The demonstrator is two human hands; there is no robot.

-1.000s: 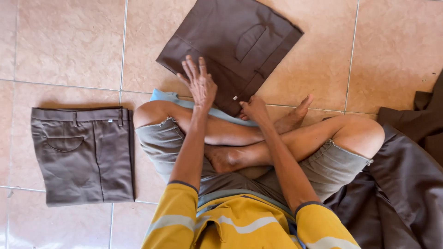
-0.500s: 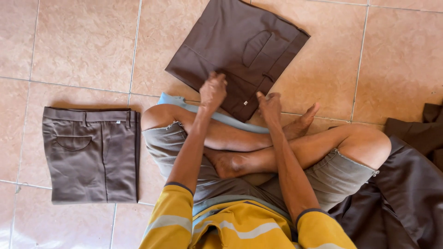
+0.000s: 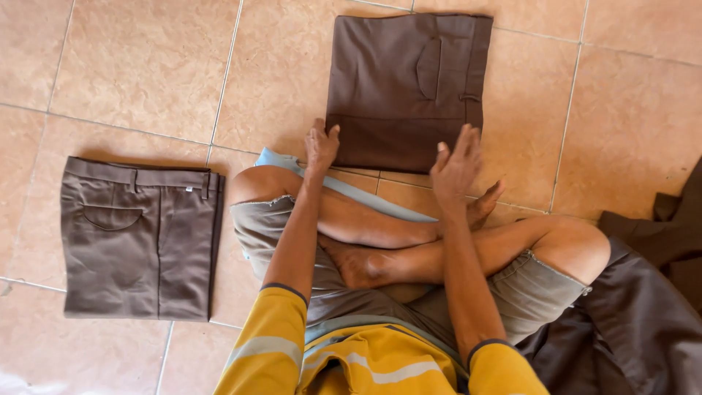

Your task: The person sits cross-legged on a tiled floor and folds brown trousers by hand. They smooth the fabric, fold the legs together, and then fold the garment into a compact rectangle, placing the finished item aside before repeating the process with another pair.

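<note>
Left hand [image 3: 322, 146]: flat, fingers spread, grip holding nothing, pressing the near edge of the folded dark brown trousers [image 3: 406, 88].
Right hand [image 3: 457, 164]: open, lifted just beside that edge.
Trousers: square on the tiled floor [image 3: 146, 66], beyond crossed legs.
Left: second folded pair [image 3: 139, 238], set apart.

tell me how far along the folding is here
Done: one grey-brown folded pair of trousers lies flat on the tiled floor to the person's left. In hand: a darker brown folded pair lies squared in front of the crossed legs, left hand touching its near edge, right hand open just over it. Left: a heap of dark unfolded cloth at the person's right.
</note>
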